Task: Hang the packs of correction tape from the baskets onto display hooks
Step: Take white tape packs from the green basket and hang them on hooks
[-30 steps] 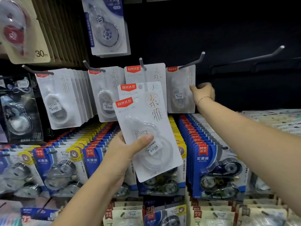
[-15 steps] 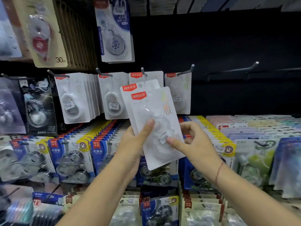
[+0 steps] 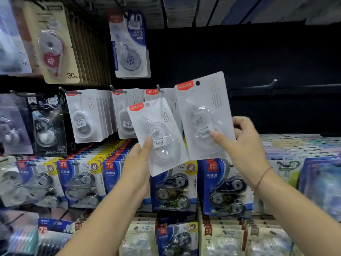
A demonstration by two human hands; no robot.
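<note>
Before the display hooks (image 3: 273,82), two packs are gripped (one per hand): left pack (image 3: 160,133) by the left hand (image 3: 137,163), right pack (image 3: 203,115) by the right hand (image 3: 245,145). Fingers behind the left card are hidden.

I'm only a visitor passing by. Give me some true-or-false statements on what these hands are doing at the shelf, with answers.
1. The left hand holds the lower pack, the right hand the upper pack. True.
2. The upper pack already hangs on a hook. False: its hole is free, and the hand holds it up.
3. The hook at the far right carries nothing. True.
4. The row under the hands is red packs. False: those are blue packs.
5. A thin cord circles the left wrist. False: the cord is on the right wrist.
</note>
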